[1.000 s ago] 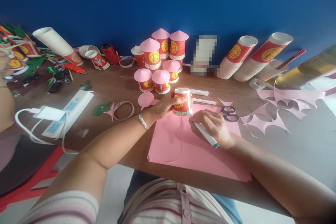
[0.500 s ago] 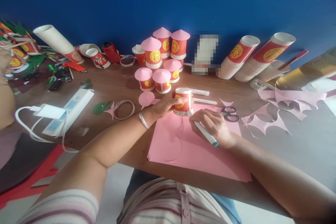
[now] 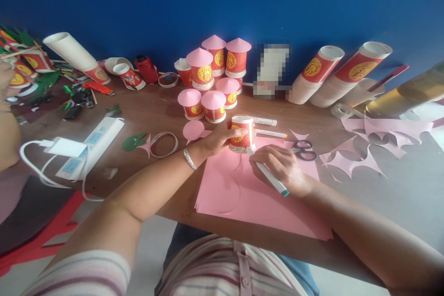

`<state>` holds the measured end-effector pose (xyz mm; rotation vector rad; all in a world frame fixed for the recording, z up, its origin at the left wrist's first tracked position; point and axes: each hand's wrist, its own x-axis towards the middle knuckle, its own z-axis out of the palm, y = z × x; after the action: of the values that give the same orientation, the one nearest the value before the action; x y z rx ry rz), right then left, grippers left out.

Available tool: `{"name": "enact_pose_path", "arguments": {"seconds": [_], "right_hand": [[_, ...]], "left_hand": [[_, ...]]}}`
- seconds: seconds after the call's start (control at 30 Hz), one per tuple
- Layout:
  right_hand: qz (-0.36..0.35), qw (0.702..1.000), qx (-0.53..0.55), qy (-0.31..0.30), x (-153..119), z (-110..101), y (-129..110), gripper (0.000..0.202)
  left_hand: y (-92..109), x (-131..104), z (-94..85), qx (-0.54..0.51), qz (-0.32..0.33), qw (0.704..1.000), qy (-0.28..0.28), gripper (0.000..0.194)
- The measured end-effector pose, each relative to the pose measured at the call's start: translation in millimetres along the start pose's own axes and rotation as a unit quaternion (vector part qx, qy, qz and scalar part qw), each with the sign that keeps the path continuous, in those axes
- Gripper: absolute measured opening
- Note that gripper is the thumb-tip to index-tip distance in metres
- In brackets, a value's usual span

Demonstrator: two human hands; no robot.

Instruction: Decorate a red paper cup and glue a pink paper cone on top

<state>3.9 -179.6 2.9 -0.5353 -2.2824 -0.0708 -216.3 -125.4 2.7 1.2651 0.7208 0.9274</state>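
My left hand (image 3: 224,138) is wrapped round a red paper cup (image 3: 247,130) with a gold pattern and a white band at its lower edge. Green marks show on that band. In my right hand (image 3: 280,163) is a white marker (image 3: 270,178) with a green end; its tip is at the cup's lower band, though I cannot tell whether it touches. Beneath both hands lies a stack of pink paper (image 3: 263,208) with a circle outline on it. Two more markers, a white one (image 3: 265,121) and an orange-ended one (image 3: 272,133), lie just behind the cup.
Several cups with pink cone tops (image 3: 200,58) stand at the back. Black-handled scissors (image 3: 305,150) and pink scraps (image 3: 360,162) lie to the right. A power strip (image 3: 90,148), a paper ring (image 3: 164,144) and another person's arm (image 3: 9,134) are on the left. Stacked cups (image 3: 360,74) lean by the wall.
The marker and my right hand have shifted very slightly at the cup's lower band. My left hand keeps the cup in the same place.
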Motion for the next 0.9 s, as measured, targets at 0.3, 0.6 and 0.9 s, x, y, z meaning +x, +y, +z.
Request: {"name": "enact_pose_path", "arguments": {"seconds": [0.3, 0.6, 0.9], "right_hand": [[0.007, 1.000, -0.004, 0.003, -1.0, 1.1, 1.0, 0.023], [-0.003, 0.999, -0.008, 0.049, 1.1, 0.1, 0.5, 0.028], [0.021, 0.999, -0.023, 0.035, -0.7, -1.2, 2.6, 0.027]], "left_hand": [[7.0, 0.2, 5.3, -0.024, -0.029, 0.999, -0.015, 0.029], [8.9, 2.1, 8.4, -0.045, -0.048, 0.998, -0.013, 0.032], [1.9, 2.9, 3.5, -0.062, -0.034, 0.997, -0.033, 0.035]]}}
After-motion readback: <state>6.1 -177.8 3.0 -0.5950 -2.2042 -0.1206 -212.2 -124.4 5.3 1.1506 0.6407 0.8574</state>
